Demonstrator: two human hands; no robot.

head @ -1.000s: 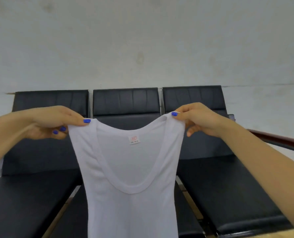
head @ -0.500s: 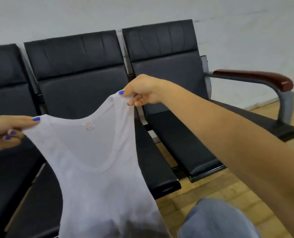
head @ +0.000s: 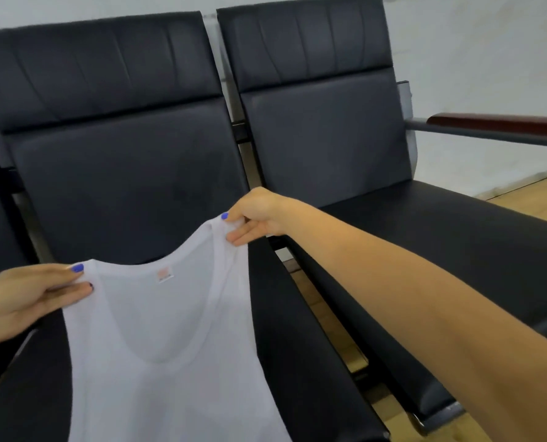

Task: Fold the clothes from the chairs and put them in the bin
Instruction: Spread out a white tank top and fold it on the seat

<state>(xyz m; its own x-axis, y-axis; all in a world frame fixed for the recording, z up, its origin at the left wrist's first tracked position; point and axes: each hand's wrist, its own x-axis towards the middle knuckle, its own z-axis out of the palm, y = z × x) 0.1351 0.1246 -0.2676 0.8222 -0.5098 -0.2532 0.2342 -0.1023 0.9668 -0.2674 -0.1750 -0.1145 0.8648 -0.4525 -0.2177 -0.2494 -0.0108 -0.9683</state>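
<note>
Left hand (head: 26, 298) and right hand (head: 253, 218) both pinching.

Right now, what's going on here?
A person holds a white tank top spread open by its shoulder straps, the left hand pinching one strap and the right hand the other. It hangs over the seat of a black chair. No fold is made yet, and no bin is in view.

Vest (head: 170, 362): white, pinkish neck label (head: 165, 275). Chairs (head: 122, 173): black. Armrest (head: 501, 122): reddish-brown. Fingernails (head: 77, 268): blue. Floor (head: 533, 199): yellowish wood. Wall (head: 476, 52): white.
</note>
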